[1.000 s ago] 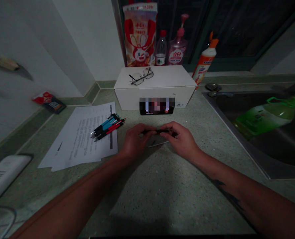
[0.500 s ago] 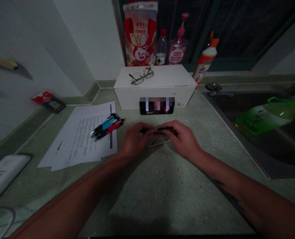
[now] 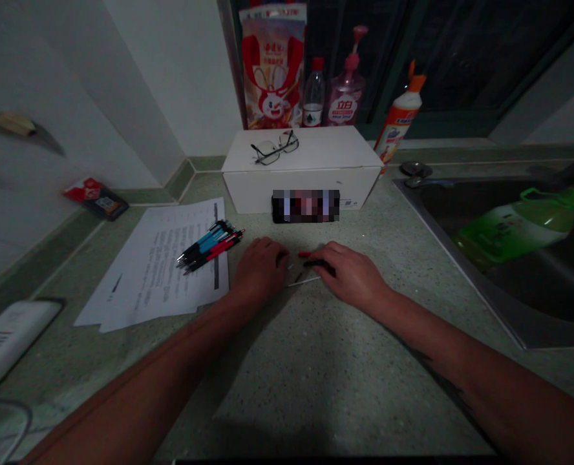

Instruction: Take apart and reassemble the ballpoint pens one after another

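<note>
My left hand (image 3: 260, 270) rests on the speckled green countertop (image 3: 316, 381), fingers curled, with nothing clearly in them. My right hand (image 3: 351, 276) lies to its right, its fingertips over a black pen part (image 3: 320, 263). A small red pen piece (image 3: 306, 254) lies just above those fingers. Between my hands, a thin metal pen refill (image 3: 304, 280) lies on the counter near small dark bits (image 3: 297, 276). To the left of my left hand, a bundle of black, blue and red pens (image 3: 210, 248) lies on printed papers (image 3: 144, 281).
A white box (image 3: 301, 190) stands ahead, with glasses (image 3: 274, 148) on top and a pixelated phone (image 3: 306, 206) against it. Bottles stand behind. A steel sink (image 3: 505, 258) with a green bag lies right; a white device (image 3: 10, 342) lies lower left.
My hands have moved apart and dropped onto the counter. The pen held between them earlier now shows as separate black and red parts.
</note>
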`<state>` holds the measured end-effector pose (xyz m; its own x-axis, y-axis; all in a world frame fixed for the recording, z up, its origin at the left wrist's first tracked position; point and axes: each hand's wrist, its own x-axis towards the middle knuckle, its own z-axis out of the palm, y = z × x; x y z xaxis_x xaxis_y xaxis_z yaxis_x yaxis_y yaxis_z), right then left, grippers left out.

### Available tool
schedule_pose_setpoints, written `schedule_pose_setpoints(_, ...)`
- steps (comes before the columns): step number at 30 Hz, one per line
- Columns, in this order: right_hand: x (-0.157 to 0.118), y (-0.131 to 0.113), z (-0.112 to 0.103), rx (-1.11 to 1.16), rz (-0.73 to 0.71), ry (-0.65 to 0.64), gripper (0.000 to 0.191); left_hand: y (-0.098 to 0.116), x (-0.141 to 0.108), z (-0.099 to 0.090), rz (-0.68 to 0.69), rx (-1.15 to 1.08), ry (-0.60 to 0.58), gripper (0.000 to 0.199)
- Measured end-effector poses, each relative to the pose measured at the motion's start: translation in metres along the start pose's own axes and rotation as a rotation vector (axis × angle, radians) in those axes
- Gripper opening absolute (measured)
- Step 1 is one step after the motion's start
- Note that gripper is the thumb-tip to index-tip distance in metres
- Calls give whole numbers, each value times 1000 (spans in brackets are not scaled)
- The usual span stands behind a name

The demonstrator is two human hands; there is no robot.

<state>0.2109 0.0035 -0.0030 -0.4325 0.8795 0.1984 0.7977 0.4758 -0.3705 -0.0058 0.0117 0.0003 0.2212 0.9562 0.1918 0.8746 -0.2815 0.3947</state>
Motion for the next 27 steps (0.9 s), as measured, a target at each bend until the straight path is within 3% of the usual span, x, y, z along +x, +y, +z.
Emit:
schedule_pose_setpoints(7, 0, 0, 0, -5, -19, 8, 18, -3, 2, 3, 5, -80, 31, 16)
schedule_pose_setpoints(14, -1, -1, -2, 99, -87, 163, 18, 5, -2, 4, 26, -441, 32, 14)
schedule_pose_setpoints(20, -1, -1, -1, 195, -149, 206, 17, 8, -4, 3, -18, -588, -5, 13)
schedule_pose_setpoints(27, 1, -2, 3, 438, -55, 243, 14, 9, -6, 0, 8, -590, 19, 10)
